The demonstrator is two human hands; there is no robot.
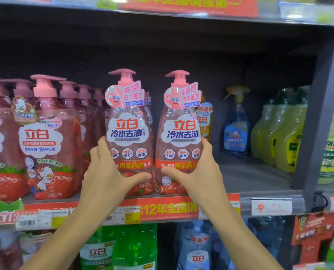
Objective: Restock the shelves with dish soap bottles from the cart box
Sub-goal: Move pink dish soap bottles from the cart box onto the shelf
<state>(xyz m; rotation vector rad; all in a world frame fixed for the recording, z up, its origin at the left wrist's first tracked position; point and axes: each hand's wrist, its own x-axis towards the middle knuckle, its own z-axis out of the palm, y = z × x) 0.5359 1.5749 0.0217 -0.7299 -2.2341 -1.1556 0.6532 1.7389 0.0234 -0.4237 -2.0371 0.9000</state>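
Observation:
Two pink pump-top dish soap bottles stand upright side by side at the front of the middle shelf [259, 173]. My left hand [105, 172] grips the left bottle [129, 131] low on its body, thumb across the front. My right hand [197, 170] grips the right bottle [180, 133] the same way. Both bottle bases are at the shelf's front lip. The cart box is out of view.
Rows of pink strawberry soap bottles [45, 137] fill the shelf to the left. A yellow bottle sits behind the right one. Further right are a blue spray bottle [235, 125], bare shelf in front of it, yellow-green bottles [279, 133] and a grey upright post [322, 114]. Green and blue bottles stand on the shelf below.

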